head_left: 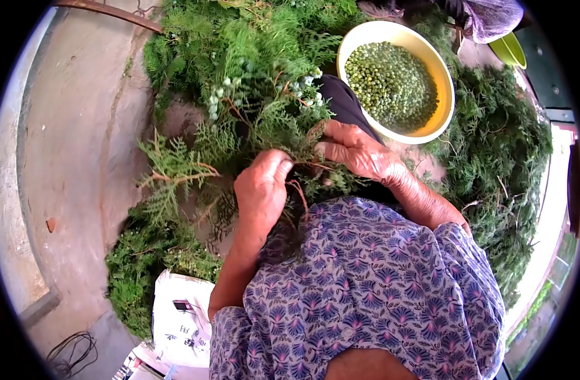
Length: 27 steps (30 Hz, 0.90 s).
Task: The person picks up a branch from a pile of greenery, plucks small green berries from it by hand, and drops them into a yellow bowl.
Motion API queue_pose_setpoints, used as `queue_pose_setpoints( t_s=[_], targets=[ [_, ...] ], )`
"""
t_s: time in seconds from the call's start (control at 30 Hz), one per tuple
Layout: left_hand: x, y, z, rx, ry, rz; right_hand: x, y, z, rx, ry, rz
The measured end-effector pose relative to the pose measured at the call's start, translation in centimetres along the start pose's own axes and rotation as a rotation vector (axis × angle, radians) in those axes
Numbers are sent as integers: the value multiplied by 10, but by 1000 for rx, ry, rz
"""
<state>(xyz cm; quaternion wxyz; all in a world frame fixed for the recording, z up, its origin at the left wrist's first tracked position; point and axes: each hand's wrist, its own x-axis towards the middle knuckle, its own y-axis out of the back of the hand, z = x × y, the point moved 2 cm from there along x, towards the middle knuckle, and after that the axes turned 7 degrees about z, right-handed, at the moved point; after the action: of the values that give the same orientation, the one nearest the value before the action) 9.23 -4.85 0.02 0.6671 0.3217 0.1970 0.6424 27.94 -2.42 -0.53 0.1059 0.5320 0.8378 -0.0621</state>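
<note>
Just below the yellow bowl (443,88), seemingly over half full of picked green cones (391,82), left hand (261,187) and right hand (358,152) close their fingers on a cypress branch (264,120) bearing pale unpicked cones (217,95), so much picking likely remains.

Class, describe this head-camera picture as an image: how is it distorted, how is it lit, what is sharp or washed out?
Head view: fisheye, black round border, lines bowing near the rim; soft even daylight, no hard shadows; far right edge blown out white; left hand, right hand, the sprig they grip and the bowl are sharp.
</note>
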Motion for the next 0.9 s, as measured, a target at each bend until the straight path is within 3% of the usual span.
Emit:
queue_pose_setpoints(
  t_s=[0.03, 0.1, 0.17, 0.37, 0.43, 0.5, 0.57, 0.63, 0.7, 0.73, 0.77, 0.8, 0.9],
  targets=[
    [-3, -1, 5, 34, -36, -49, -3, 2, -5, 85, -111, 9],
    [-10, -2, 9, 9, -38, -89, -8, 10, -11, 43, -10, 85],
    [-14, -5, 13, 40, -51, -156, -12, 16, -11, 85, -58, 85],
    [3, -4, 30, 240, -359, -188, -3, 20, -2, -37, 18, 172],
    [9, -6, 35, 88, -426, -99, -1, 19, 0, -82, 50, 181],
    [12, -15, 32, -106, -511, -175, 1, 19, 1, -101, 62, 161],
    [7, -24, 37, -341, -293, -169, 2, 19, 5, -129, 111, 182],
    [11, -27, 44, -342, -257, -197, 4, 20, 6, -151, 187, 219],
    [13, -26, 46, -340, -221, -218, 3, 25, -4, -218, 369, 461],
    [13, -24, 41, -401, -53, -210, -2, 29, -19, -95, 269, 585],
    [13, -22, 36, -459, 117, -201, -1, 35, -22, 242, 202, 592],
    [12, -22, 37, -704, 310, -161, -5, 41, -30, 416, 206, 612],
    [14, -23, 22, -1063, 387, -7, -15, 54, -44, 762, 310, 557]
  ],
)
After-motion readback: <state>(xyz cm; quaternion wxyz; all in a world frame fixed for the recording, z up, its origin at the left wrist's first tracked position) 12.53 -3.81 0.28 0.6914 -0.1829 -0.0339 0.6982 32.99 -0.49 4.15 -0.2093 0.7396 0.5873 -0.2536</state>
